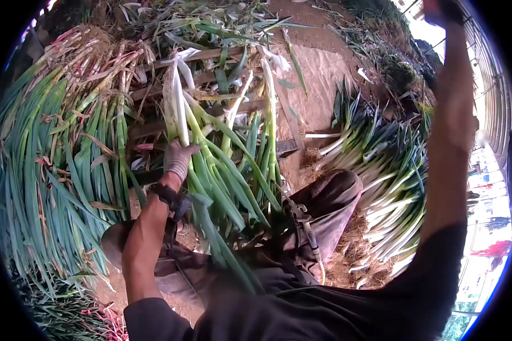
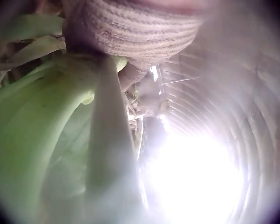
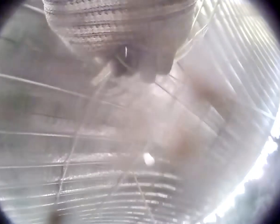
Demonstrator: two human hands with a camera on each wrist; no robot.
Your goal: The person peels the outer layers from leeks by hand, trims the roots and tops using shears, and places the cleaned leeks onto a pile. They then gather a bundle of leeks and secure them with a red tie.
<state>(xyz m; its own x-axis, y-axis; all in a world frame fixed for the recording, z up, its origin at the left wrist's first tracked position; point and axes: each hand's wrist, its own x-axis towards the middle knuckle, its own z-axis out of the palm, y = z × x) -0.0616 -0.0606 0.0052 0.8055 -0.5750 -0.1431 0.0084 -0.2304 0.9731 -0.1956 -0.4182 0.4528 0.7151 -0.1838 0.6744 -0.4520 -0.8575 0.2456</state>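
The left hand point(image 1: 179, 159), in a knitted glove, grips a long green onion point(image 1: 179, 108) around its pale shank, just above where the leaves fan out; the root end points far and the leaves trail near, toward the person's lap. Gripped there, the stalk is probably easier to steady, since the stiff shank takes the hold and the floppy leaves can hang loose. More onions point(image 1: 269, 105) lie just right of it in the same direction, across slatted wood point(image 1: 207, 55) that perhaps keeps them off the soil. The right hand point(image 3: 121, 35), also gloved, is raised well apart at the far right; its wrist view is too blurred to tell whether the fingers hold anything. On the left, a big heap of onions point(image 1: 45, 165) lies with roots far and leaves near, dry brown strips among the green. On the right, another heap point(image 1: 381, 187) shows cleaner white shanks, with brown roots point(image 1: 350, 244) toward the person and dark leaves away; the common direction looks deliberate, perhaps so that each can be picked up by the same end. A flat brown sheet point(image 1: 321, 74) lies between the slats and that heap, and loose leaves point(image 1: 210, 25) are strewn at the far side. I can make out no sure container: the slatted wood might be a crate or only a frame, and the onions over it hide which.
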